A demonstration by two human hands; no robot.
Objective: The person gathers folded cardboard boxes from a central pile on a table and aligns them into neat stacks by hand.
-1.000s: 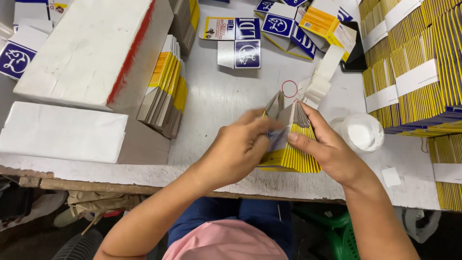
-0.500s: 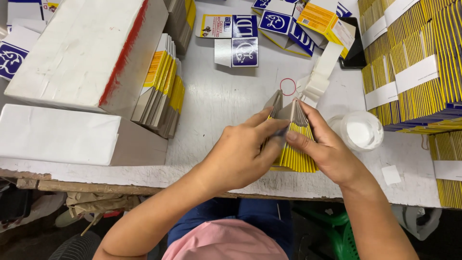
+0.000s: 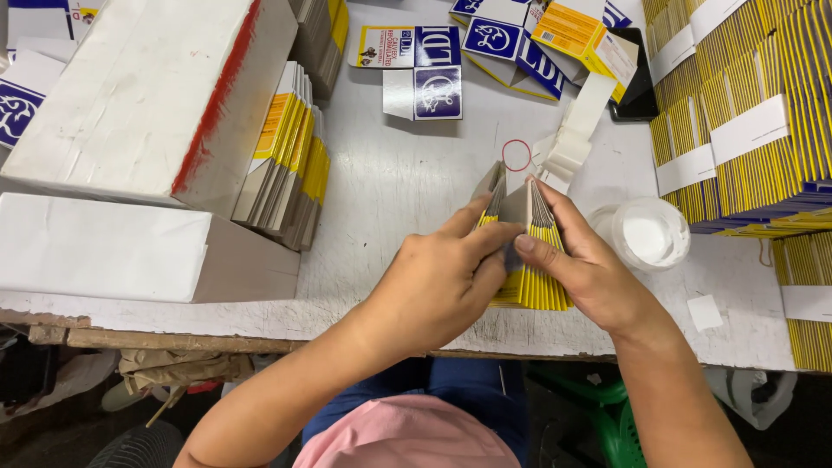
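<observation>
Spreading across the white counter (image 3: 390,191), banded yellow bundles (image 3: 745,147) fill its right edge. Near the front edge, left hand (image 3: 442,286) and right hand (image 3: 581,269) both clasp a fanned stack of flat yellow cartons (image 3: 533,282).

Both hands together at mid-table, forearms converging from below.

Left hand (image 3: 438,282) curled, knuckles up, index finger stretched forward, thumb pressed toward the right thumb. Right hand (image 3: 582,264) angled in from the right, thumb laid flat pointing left, fingers wrapped round the far side. Wrists bare, both clasped shut.
</observation>
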